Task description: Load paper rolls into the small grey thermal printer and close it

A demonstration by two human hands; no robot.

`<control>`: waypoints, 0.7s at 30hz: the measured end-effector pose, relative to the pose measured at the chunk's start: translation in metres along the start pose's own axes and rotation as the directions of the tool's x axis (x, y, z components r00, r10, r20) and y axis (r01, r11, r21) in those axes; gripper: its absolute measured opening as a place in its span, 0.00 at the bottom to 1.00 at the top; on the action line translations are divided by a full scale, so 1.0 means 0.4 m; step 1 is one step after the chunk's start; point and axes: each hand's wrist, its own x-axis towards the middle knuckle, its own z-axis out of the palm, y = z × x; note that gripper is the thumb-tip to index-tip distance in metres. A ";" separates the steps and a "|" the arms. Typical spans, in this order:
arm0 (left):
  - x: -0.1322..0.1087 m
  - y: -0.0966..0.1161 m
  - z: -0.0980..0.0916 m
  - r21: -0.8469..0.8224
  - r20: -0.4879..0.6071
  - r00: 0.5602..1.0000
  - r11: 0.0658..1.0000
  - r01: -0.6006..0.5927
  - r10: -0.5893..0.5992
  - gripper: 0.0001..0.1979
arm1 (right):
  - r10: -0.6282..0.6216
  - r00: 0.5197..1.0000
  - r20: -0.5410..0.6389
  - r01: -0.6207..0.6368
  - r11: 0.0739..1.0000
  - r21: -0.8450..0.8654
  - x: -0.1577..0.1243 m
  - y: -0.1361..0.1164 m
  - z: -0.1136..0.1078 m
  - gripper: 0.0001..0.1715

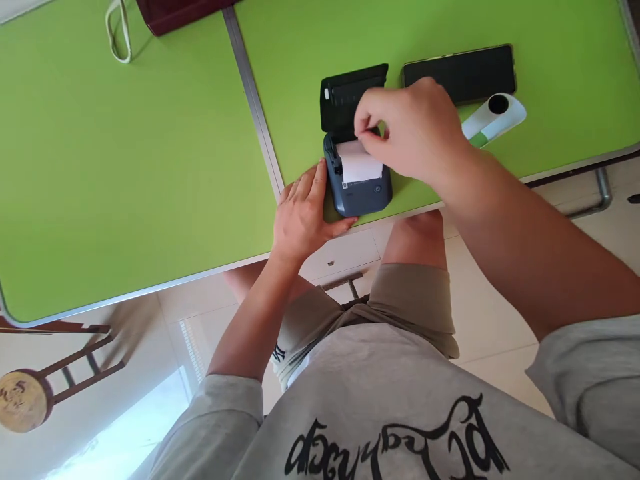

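Observation:
A small dark blue-grey label printer [361, 198] sits near the table's front edge, its black lid [337, 107] swung up at the back. White paper [359, 167] fills the opening and hangs over the printer's front face. My left hand [303, 217] braces the printer's near left corner, fingers along the side and thumb at the front. Over the compartment, my right hand [410, 127] is closed in a pinch beside the raised lid, just above the paper. Whatever lies between those fingertips is hidden.
A black phone [465, 72] lies behind my right hand. Next to it is a white roll with a dark core [513, 110], partly behind my wrist. A dark red object [183, 12] and a white cord loop [120, 40] lie at the far left. Beneath the green table [150, 167] stands a stool [25, 400].

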 end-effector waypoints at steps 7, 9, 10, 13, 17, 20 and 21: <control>-0.001 -0.001 0.001 0.012 -0.007 1.000 1.000 0.004 -0.004 0.55 | -0.361 0.872 0.331 0.353 0.932 0.085 0.124 0.088 0.054 0.17; -0.001 -0.001 0.000 0.006 0.004 1.000 1.000 0.003 -0.003 0.55 | -0.272 0.887 0.374 0.286 0.958 0.020 0.126 0.072 0.028 0.16; -0.001 -0.001 -0.001 0.000 0.012 1.000 1.000 0.001 -0.001 0.55 | -0.177 0.903 0.393 0.207 0.978 -0.036 0.114 0.058 0.006 0.20; -0.002 0.003 -0.003 -0.013 0.032 0.999 1.000 -0.004 0.005 0.55 | -0.067 0.954 0.293 0.019 0.987 0.161 0.037 0.019 -0.058 0.25; 0.000 0.011 -0.011 -0.016 0.052 0.999 1.000 0.006 -0.005 0.55 | 0.152 0.986 -0.067 -0.053 0.670 0.740 -0.073 0.026 -0.055 0.19; 0.001 0.010 -0.016 -0.016 0.075 0.997 1.000 0.009 -0.008 0.57 | 0.408 0.907 -0.103 -0.101 0.449 0.888 -0.114 0.057 0.009 0.20; 0.002 0.009 -0.016 -0.016 0.079 0.997 1.000 0.007 -0.006 0.58 | 0.439 0.889 -0.132 -0.111 0.485 0.868 -0.120 0.068 0.030 0.20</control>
